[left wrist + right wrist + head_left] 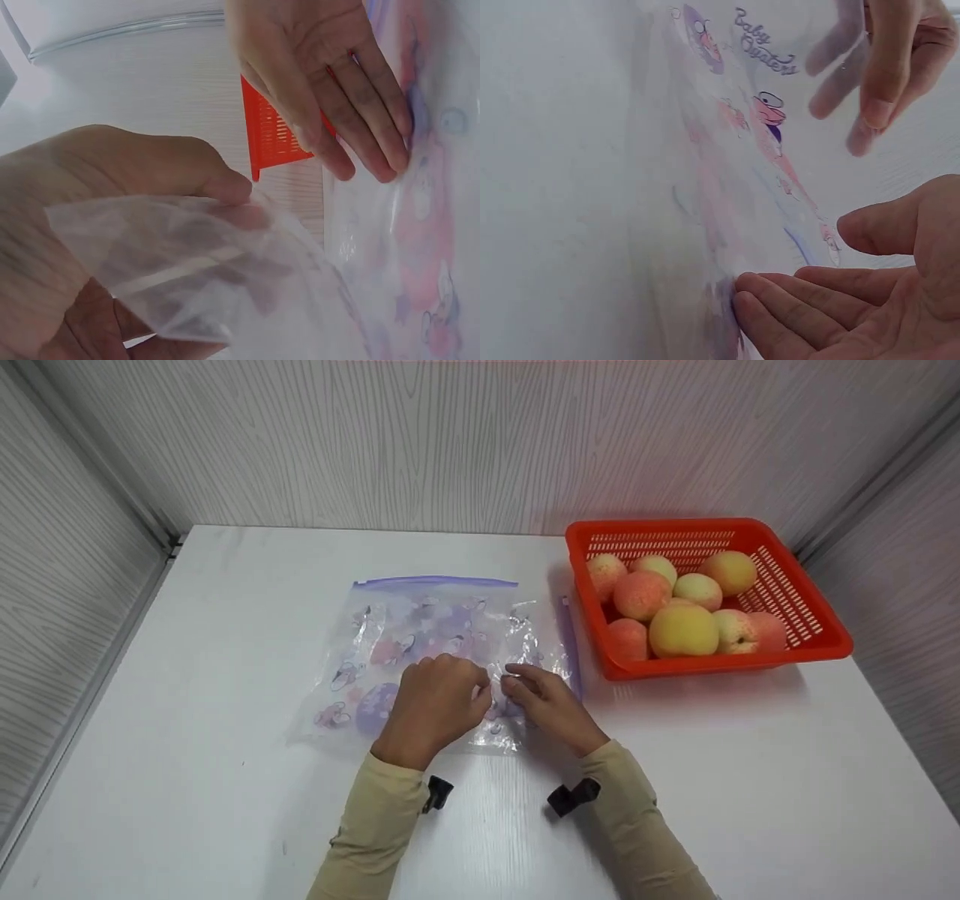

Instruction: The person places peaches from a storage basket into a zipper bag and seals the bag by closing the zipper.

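A clear zip bag [409, 619] printed with pink and purple cartoon figures lies flat on the table, its purple zip strip [435, 581] along the far side. A second purple strip [571, 649] runs down the right side of the overlapping clear plastic. My left hand [442, 697] pinches a thin edge of clear film [180, 262] between thumb and fingers, lifting it into a fold. Facing it, my right hand [551, 705] has its fingers extended, with the fingertips [754, 289] against the printed plastic and the thumb held apart.
A red plastic basket [817, 641] with slotted walls stands at the right rear of the white table [187, 660]. It holds several peaches [682, 630], red and yellow. Pale wood-grain panels [360, 442] enclose the table at the back and sides.
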### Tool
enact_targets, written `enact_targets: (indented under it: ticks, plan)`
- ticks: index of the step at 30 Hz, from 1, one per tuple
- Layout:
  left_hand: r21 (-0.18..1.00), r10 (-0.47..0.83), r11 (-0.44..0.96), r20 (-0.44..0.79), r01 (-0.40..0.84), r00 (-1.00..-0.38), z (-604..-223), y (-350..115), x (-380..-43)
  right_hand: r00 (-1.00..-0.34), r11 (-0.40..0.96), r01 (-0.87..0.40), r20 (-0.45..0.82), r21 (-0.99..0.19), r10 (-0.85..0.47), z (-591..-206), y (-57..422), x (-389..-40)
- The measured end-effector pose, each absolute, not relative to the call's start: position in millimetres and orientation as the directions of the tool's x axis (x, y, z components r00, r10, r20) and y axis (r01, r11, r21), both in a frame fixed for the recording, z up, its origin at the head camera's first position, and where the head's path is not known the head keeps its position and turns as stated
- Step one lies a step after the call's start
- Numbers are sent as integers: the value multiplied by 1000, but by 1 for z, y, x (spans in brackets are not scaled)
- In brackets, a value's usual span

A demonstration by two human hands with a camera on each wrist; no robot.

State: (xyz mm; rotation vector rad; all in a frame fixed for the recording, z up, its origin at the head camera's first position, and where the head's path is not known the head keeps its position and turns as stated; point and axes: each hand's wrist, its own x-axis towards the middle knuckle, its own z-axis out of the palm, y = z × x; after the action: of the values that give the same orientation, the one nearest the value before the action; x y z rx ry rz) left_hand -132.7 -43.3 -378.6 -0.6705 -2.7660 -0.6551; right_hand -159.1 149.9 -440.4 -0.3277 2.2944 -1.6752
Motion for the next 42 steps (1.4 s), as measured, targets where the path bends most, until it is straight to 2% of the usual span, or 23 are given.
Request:
enact_targets:
  ticks: [4, 8, 12, 15, 18, 27, 32, 39, 42]
  plan:
    - [341, 409, 787, 334, 514, -849, -378, -36, -130, -945, 289, 8, -102, -957, -312, -441, 149, -160]
    - [326, 473, 762, 311, 560, -824, -379, -28, -127, -948, 176, 163, -204, -971, -243, -439, 150, -162]
    - [333, 550, 717, 270, 613, -790, -378, -23, -123, -926, -28, 345, -336, -938, -173, -437, 151, -164]
    - [356, 586, 695, 223, 625, -779, -377, -22, -121, -909, -206, 412, -386, -888, -154, -438, 152, -164]
    - [383, 596, 692, 175, 612, -784, -375, -25, -119, -913, -342, 406, -386, -847, -130, -439, 152, -164]
    - [465, 581, 679, 132, 568, -803, -368, -42, -117, -955, -574, 270, -293, -773, -54, -436, 160, -168]
    - [495, 520, 708, 119, 504, -846, -366, -56, -117, -954, -586, 277, -289, -762, -75, -435, 164, -169]
    - [529, 440, 751, 44, 395, -897, -366, -75, -124, -972, -593, 204, -232, -779, -30, -434, 168, -171]
    - [529, 410, 771, 14, 355, -912, -368, -82, -127, -966, -598, 229, -256, -768, -42, -433, 168, -171]
